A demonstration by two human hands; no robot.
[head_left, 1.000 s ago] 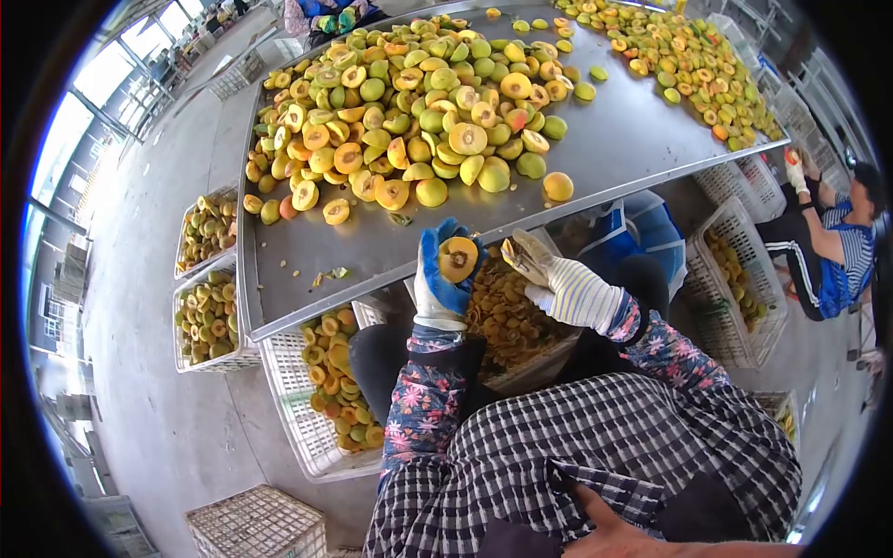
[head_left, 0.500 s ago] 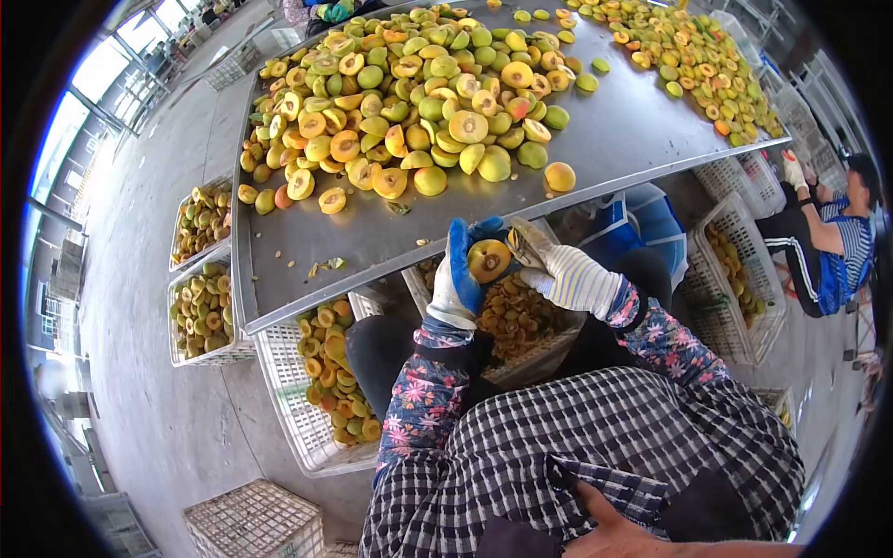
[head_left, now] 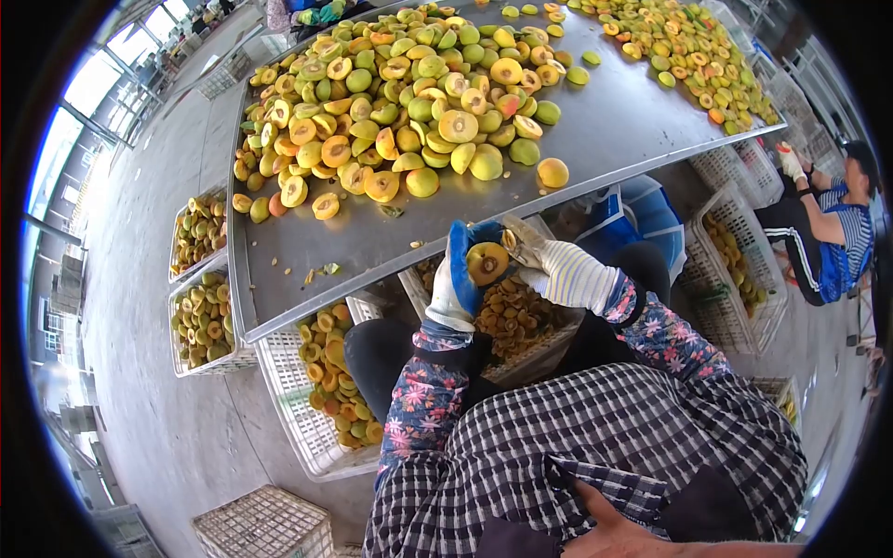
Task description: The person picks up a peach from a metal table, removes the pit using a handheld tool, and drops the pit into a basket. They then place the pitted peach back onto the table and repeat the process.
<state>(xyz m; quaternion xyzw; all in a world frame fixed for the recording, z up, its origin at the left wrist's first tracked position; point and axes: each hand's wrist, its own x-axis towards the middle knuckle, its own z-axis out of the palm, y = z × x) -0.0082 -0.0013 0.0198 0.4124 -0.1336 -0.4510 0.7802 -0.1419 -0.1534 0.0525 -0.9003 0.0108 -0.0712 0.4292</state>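
My left hand [head_left: 458, 279], in a white glove with blue coating, is closed around a peach half [head_left: 486, 263], its cut face and dark centre turned up. Close against its right side is my right hand [head_left: 563, 270], in a striped white glove with stained fingertips. Its thumb and fingers are pinched together on something small and brownish that I cannot make out. Both hands are just off the near edge of the metal table [head_left: 372, 251]. Under them, a crate [head_left: 535, 358] holds brownish fruit pieces.
A large heap of halved peaches [head_left: 400, 102] lies on the table, with another heap [head_left: 688, 70] at the far right. Crates of fruit [head_left: 284, 391] stand below and left. A blue bin [head_left: 642, 219] and a seated person [head_left: 833, 223] are right. A bare hand [head_left: 605, 525] shows at the bottom.
The view has shifted slightly, so the table and heaps sit a little further left. Both hands keep nearly the same pose around the peach half.
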